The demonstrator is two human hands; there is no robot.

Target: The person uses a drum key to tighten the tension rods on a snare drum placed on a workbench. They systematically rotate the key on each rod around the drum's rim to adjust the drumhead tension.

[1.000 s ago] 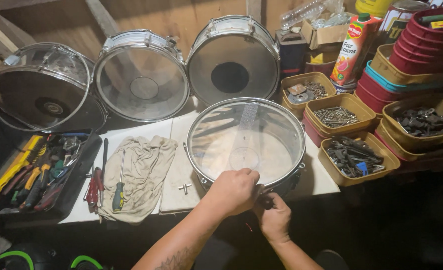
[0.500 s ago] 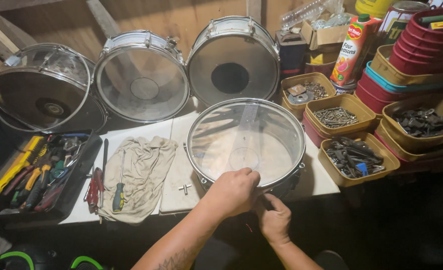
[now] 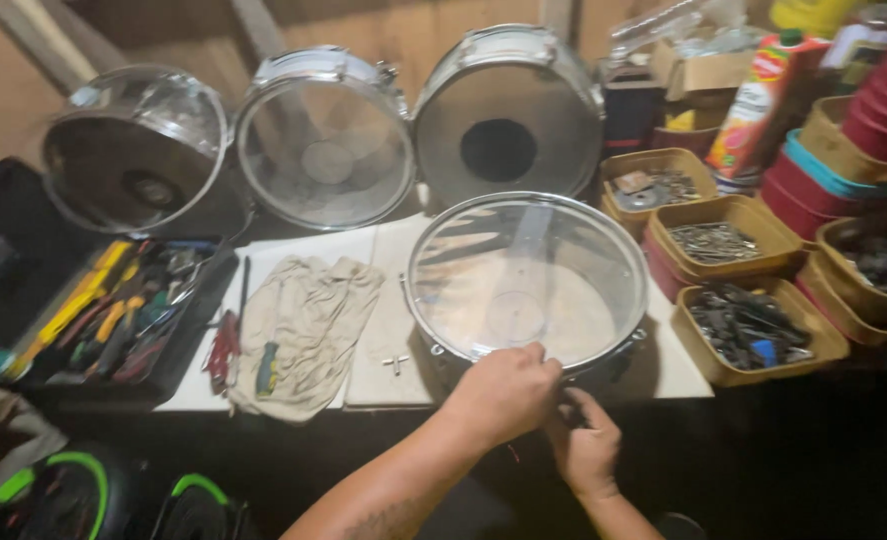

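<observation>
Here, a drum [image 3: 528, 280] with a clear head lies flat on the white table [image 3: 663, 365], near its front edge. Left hand [image 3: 503, 392] sits curled over the drum's near rim, fingers gripping the hoop. Right hand [image 3: 585, 445] is just beside it, lower, at the drum's front side; its fingers pinch at something small on the shell, too dark to tell what. The two hands nearly touch.

Behind, three more drums [image 3: 328, 140] lean upright against the wooden wall, side by side. Left of the flat drum lies a beige cloth [image 3: 303, 325], a green-handled screwdriver [image 3: 266, 370] on it, and red-handled pliers [image 3: 223, 345] just beside. A small metal key [image 3: 395, 362] rests between cloth and drum. Far left, a black toolbox [image 3: 113, 315] holds yellow and orange tools. Right of the drum, tan trays [image 3: 743, 330] hold screws and metal parts; red bowls [image 3: 863, 120] are stacked behind, with a juice carton [image 3: 763, 95] near them.
</observation>
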